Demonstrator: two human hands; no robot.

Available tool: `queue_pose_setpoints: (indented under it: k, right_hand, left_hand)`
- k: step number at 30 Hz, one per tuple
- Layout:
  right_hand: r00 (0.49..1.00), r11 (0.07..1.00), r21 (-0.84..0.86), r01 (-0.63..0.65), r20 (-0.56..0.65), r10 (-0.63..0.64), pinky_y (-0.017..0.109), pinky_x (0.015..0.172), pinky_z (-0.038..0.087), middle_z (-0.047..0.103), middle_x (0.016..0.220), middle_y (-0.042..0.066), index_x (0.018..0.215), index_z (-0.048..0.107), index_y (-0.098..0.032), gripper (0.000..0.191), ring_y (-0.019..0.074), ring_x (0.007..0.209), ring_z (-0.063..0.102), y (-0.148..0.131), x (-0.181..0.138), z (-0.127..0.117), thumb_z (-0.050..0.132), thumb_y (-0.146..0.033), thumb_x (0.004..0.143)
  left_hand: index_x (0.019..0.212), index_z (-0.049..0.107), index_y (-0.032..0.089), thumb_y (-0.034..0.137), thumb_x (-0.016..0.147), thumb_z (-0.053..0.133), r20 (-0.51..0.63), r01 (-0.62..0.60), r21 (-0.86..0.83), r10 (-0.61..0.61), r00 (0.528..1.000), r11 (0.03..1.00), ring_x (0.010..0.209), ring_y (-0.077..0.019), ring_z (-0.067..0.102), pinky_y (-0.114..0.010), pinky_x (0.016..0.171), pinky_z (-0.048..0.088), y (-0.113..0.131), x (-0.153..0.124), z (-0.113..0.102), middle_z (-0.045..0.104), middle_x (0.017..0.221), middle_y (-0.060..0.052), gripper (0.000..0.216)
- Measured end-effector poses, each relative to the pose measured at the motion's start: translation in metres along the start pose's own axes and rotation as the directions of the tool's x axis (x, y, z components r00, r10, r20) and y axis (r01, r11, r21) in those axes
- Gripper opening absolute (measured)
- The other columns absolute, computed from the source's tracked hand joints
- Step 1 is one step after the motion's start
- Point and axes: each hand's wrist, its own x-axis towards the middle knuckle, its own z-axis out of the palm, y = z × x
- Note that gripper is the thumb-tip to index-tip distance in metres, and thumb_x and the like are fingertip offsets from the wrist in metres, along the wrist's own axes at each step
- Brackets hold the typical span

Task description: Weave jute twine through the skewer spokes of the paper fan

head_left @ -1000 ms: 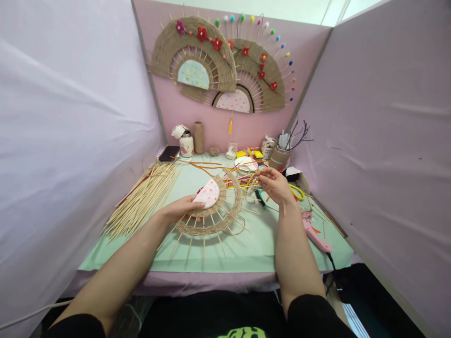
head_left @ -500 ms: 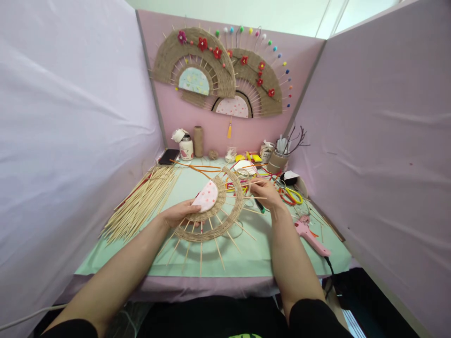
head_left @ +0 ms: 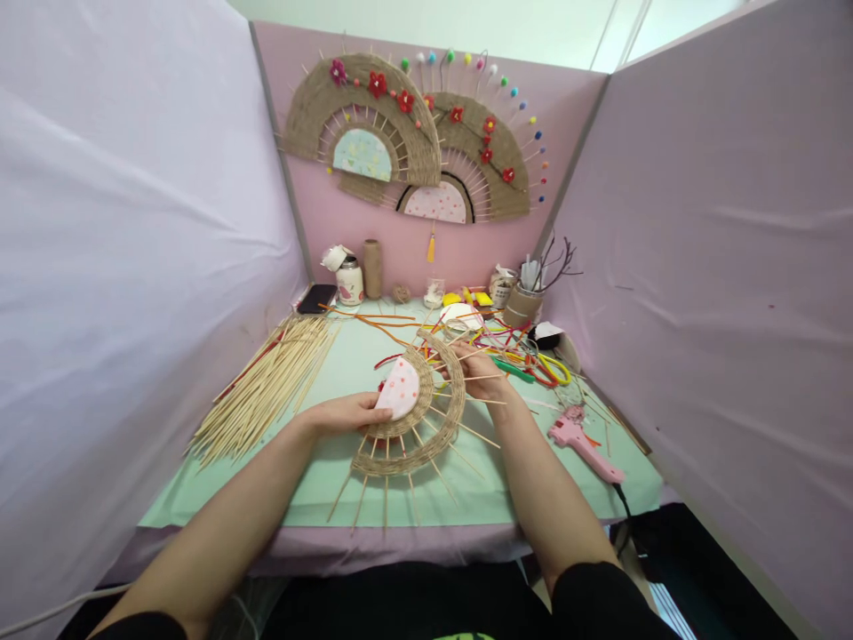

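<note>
A half-round fan of jute twine woven on wooden skewers (head_left: 426, 418) is tilted above the mint-green mat (head_left: 466, 489). It has a pink dotted paper centre (head_left: 402, 388). My left hand (head_left: 343, 413) grips the fan at that pink centre, thumb on top. My right hand (head_left: 481, 373) reaches in behind the fan's right edge, fingers closed among the skewer tips and a thin strand of twine; what they pinch is hidden.
A sheaf of loose skewers (head_left: 267, 382) lies at the left. Coloured pipe cleaners (head_left: 526, 351), a pink glue gun (head_left: 583, 440), a twine spool (head_left: 372, 268), a jar (head_left: 349, 283), a phone (head_left: 317, 299) and a cup of tools (head_left: 523, 302) stand behind. Two finished fans (head_left: 413, 147) hang on the wall.
The fan has been turned and lifted more upright, shifting slightly right. My right hand came down from the pipe cleaners to the fan's right edge.
</note>
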Motion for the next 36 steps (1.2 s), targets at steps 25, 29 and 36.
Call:
queue_pose_setpoints:
  k: [25, 29, 36]
  right_hand:
    - [0.980, 0.945, -0.263, 0.195, 0.010, -0.199, 0.021, 0.045, 0.030, 0.054, 0.057, -0.005, 0.070, 0.060, -0.019, 0.024, 0.0068, 0.047, 0.042, 0.000, -0.009, 0.000, 0.075, -0.037, 0.064]
    - [0.979, 0.927, -0.314, 0.205, 0.053, -0.198, 0.022, 0.050, 0.032, 0.054, 0.058, -0.005, 0.073, 0.062, -0.020, 0.021, 0.0078, 0.050, 0.044, -0.003, -0.012, -0.003, 0.076, -0.031, 0.062]
    - [0.985, 0.947, -0.271, 0.172, 0.062, -0.161, 0.021, 0.048, 0.029, 0.055, 0.059, -0.006, 0.073, 0.060, -0.019, 0.022, 0.0064, 0.048, 0.043, -0.011, -0.014, -0.014, 0.077, -0.025, 0.060]
  left_hand:
    - [0.094, 0.063, 0.010, 0.025, 0.078, 0.066, -0.154, -0.220, -0.480, 0.165, 0.974, 0.849, 0.061, -0.0131, 0.063, -0.024, 0.057, 0.048, 0.049, 0.065, 0.008, 0.069, 0.081, -0.009, 0.022]
    - [0.104, 0.061, 0.010, 0.022, 0.075, 0.068, -0.004, -0.142, -0.534, 0.165, 0.986, 0.834, 0.069, -0.0155, 0.065, -0.026, 0.063, 0.050, 0.040, 0.058, 0.013, 0.069, 0.088, -0.010, 0.032]
    - [0.126, 0.050, 0.016, 0.024, 0.074, 0.069, 0.127, -0.078, -0.526, 0.169, 0.977, 0.847, 0.075, -0.0179, 0.066, -0.031, 0.070, 0.050, 0.026, 0.057, 0.019, 0.066, 0.098, -0.010, 0.056]
